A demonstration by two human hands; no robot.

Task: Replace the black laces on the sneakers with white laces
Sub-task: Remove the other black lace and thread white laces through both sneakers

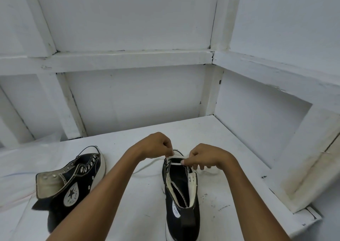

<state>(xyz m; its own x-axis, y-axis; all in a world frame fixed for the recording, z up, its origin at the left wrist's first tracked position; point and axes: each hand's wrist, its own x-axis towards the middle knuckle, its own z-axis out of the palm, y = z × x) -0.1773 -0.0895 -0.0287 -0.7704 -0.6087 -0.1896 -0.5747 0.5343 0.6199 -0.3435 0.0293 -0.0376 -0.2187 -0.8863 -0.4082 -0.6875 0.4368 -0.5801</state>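
A black high-top sneaker [181, 200] stands upright on the white table with its heel toward me and its tongue open. A white lace [176, 164] runs across its lowest eyelets near the toe. My left hand [156, 145] pinches the lace at the shoe's left side. My right hand [204, 157] pinches the lace at the right side, over the toe end. Loose ends of the white lace trail onto the table on both sides. A second black sneaker [73, 178] lies on its side at the left, with no lace in its eyelets.
The white table [230, 194] is scuffed, with its right edge close to a white ledge [303, 176]. A white framed wall [128, 93] rises behind. Thin plastic sheeting [14, 176] covers the left part of the table.
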